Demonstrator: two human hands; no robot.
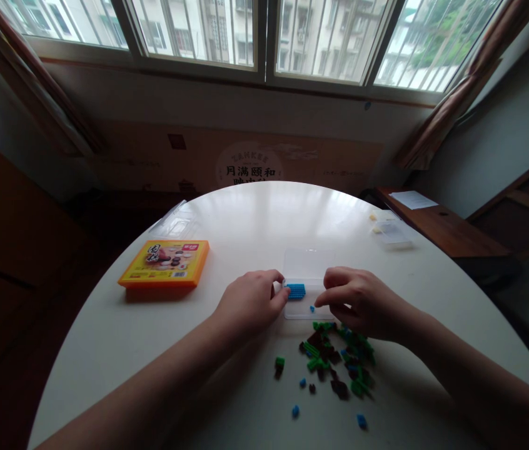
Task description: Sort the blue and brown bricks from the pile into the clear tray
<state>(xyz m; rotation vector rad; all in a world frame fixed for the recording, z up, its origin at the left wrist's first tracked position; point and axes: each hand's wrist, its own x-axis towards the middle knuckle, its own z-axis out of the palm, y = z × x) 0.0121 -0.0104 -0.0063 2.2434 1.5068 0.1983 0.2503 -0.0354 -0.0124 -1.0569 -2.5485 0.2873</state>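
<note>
A shallow clear plastic box (309,317) lies on the table in front of me, its lid (309,262) folded back. Inside, at the left, is a blue studded block (296,291). My left hand (257,297) is closed at the box's left edge, thumb and forefinger gripping its rim beside the block. Over the right side of the box, my right hand (356,300) has its fingers curled. At its fingertips is a small blue brick (312,309); how firmly it is pinched is hard to see. A loose pile of green, brown and blue bricks (334,356) lies just below the box.
An orange-and-yellow game box (166,264) sits at the left, with a clear plastic tray (177,222) behind it. At the right rear lies another clear container (393,234). Several stray bricks, one a blue brick (361,421), lie near me on the round white table (152,337).
</note>
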